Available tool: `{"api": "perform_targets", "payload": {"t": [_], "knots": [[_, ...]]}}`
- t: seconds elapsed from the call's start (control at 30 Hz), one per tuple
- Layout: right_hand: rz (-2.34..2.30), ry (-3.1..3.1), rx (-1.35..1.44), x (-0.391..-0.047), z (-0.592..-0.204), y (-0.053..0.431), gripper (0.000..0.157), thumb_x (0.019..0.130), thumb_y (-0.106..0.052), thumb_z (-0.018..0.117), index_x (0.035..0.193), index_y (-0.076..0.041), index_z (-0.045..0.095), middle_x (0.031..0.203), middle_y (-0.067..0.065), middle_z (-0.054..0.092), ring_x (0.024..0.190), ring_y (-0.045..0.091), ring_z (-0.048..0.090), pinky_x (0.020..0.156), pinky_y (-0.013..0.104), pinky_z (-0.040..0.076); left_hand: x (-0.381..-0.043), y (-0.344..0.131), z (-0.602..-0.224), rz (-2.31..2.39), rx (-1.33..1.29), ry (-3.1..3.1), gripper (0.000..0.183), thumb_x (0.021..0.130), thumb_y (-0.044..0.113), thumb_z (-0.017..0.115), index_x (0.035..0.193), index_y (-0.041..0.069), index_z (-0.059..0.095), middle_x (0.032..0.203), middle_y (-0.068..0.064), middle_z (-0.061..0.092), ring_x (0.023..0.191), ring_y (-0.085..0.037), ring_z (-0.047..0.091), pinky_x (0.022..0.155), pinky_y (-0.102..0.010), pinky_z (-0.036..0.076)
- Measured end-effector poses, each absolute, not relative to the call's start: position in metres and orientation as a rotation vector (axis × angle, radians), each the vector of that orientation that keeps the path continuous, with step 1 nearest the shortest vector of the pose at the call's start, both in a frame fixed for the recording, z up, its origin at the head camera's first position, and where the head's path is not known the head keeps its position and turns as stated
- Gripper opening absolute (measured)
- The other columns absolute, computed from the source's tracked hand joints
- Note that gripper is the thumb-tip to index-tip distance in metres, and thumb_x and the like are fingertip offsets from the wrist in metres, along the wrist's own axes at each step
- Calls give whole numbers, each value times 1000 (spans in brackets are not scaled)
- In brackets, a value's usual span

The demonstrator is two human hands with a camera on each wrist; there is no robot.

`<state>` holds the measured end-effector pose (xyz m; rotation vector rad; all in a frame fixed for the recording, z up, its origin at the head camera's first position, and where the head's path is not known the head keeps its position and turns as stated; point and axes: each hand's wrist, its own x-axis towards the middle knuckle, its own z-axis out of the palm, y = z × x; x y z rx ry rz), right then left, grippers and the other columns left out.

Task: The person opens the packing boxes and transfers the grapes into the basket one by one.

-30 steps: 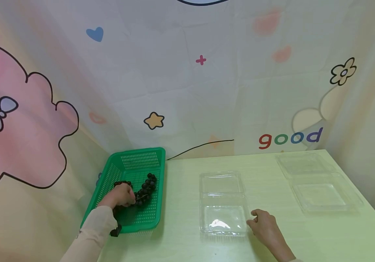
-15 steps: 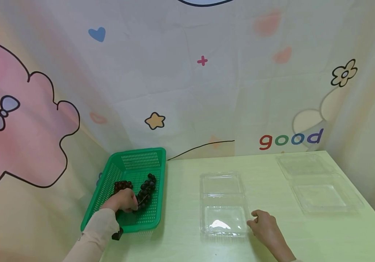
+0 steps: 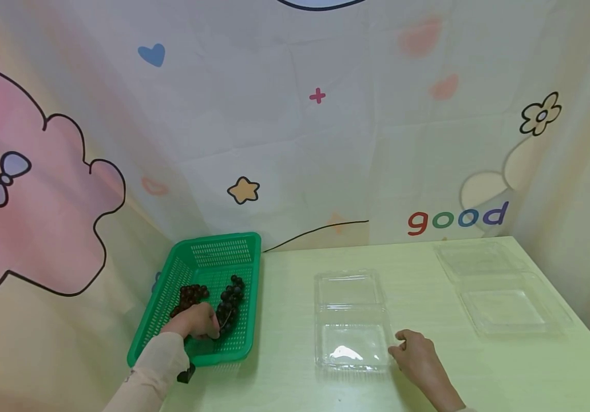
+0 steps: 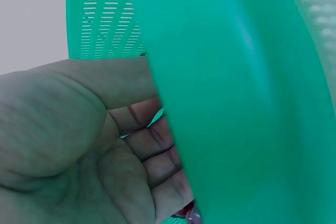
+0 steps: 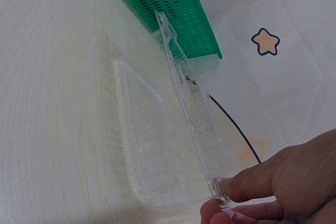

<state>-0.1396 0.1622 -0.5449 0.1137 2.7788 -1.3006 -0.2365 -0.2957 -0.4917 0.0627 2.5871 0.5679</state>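
My left hand [image 3: 197, 321] reaches into the green basket [image 3: 256, 286] and pinches the near end of a bunch of dark grapes [image 3: 230, 300] by its stem. In the left wrist view, the basket rim [image 4: 226, 98] hides my left fingertips. A second, redder bunch of grapes [image 3: 191, 294] lies in the basket beyond that hand. My right hand [image 3: 418, 360] is at the right edge of a clear plastic clamshell box [image 3: 352, 337], which lies opened flat on the table. In the right wrist view, my right thumb and fingers pinch the box's edge [image 5: 189, 114].
Another clear plastic box [image 3: 503, 303], also opened out, lies at the table's right side. A printed curtain [image 3: 295, 143] hangs behind the table [image 3: 284, 366]. The basket stands at the table's left edge.
My left hand has shifted slightly right and toward me. The near end of the dark bunch has moved with it, and more of the redder bunch shows. The right hand stays put.
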Motion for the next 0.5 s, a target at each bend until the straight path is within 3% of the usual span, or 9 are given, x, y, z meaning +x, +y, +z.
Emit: {"api": "perform_targets", "payload": {"t": [0.2, 0.5], "knots": [[-1295, 2794, 102, -139, -545, 163, 37, 90, 0, 67, 116, 25, 59, 78, 8, 70, 60, 17, 64, 58, 35, 55, -233, -294, -494, 572, 90, 2583, 19, 92, 5, 76, 77, 7, 65, 77, -5, 61, 68, -23, 57, 67, -41, 52], [-1293, 2785, 106, -139, -545, 162, 37, 90, 0, 67, 116, 25, 58, 79, 9, 70, 61, 17, 65, 57, 35, 56, -228, -294, -498, 562, 109, 2544, 45, 98, 13, 70, 57, 12, 49, 56, 2, 43, 52, -13, 40, 58, -31, 39]]}}
